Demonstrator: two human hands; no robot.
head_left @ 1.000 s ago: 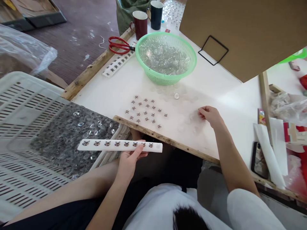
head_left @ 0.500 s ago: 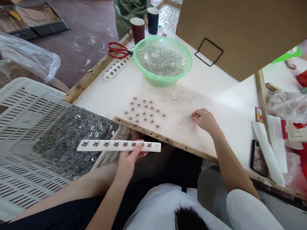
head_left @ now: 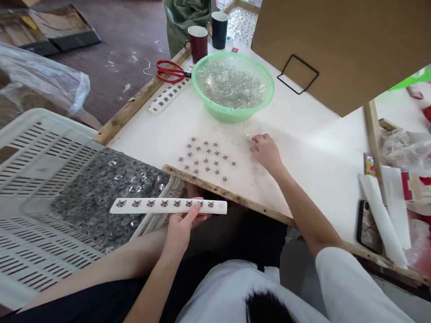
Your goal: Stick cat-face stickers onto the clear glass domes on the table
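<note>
My left hand (head_left: 183, 226) is closed on a white sticker strip (head_left: 164, 206), held level in front of the table edge. A single row of small cat-face stickers runs along it. My right hand (head_left: 266, 150) is over the white tabletop, fingers bent and somewhat apart. Its fingertips are right beside a small clear round piece (head_left: 248, 136); whether they touch it, I cannot tell. Left of that hand, several clear pieces with cat faces (head_left: 206, 160) lie spread on the table. Beyond them stands a green plastic basket (head_left: 232, 115) full of clear pieces.
Red-handled scissors (head_left: 170, 72) lie over another sticker strip (head_left: 164, 98) near the wooden rim. Two mugs, maroon (head_left: 198, 47) and dark blue (head_left: 219, 33), stand behind. A cardboard box (head_left: 336, 49) overhangs the right side. A white crate (head_left: 43, 168) sits at left; a phone (head_left: 368, 226) lies right.
My right hand has moved left and away from me across the table, up to the lone clear piece. The left hand holds the strip nearly still; the view has shifted slightly.
</note>
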